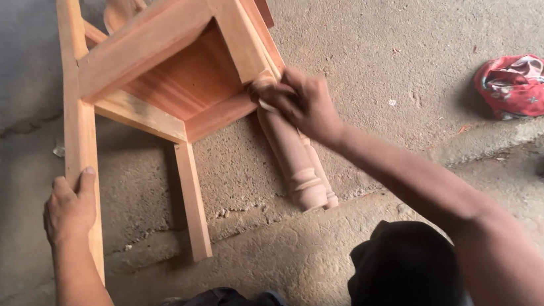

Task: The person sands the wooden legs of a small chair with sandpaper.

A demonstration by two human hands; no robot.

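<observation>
A pale reddish, unfinished wooden chair frame [172,83] lies tipped on its side on the rough grey concrete floor [372,23], its underside turned toward the person crouching over it. The wood is raw and dusty, with no varnish; flat rails form a box around the recessed seat panel, which is a deeper orange-brown than the rails. One long straight square leg [79,131] runs down the chair's left edge, a shorter square leg [192,200] stands out from the middle of the frame, and a turned, rounded leg [296,164] with ring mouldings near its foot lies along the floor on the chair's right side.

The left hand [69,209] wraps the long square leg near its lower end, thumb pressed up against the wood, its grip closed around the leg. The right hand [300,102] sits at the corner where the turned leg meets the seat rail, fingers curled tight over something small and pale pressed against the wood; I can't make out what it is.

Well to the right of the chair, a crumpled red patterned cloth [518,86] lies on the floor. Below the chair, the person's dark-trousered knees [403,273] are visible.
</observation>
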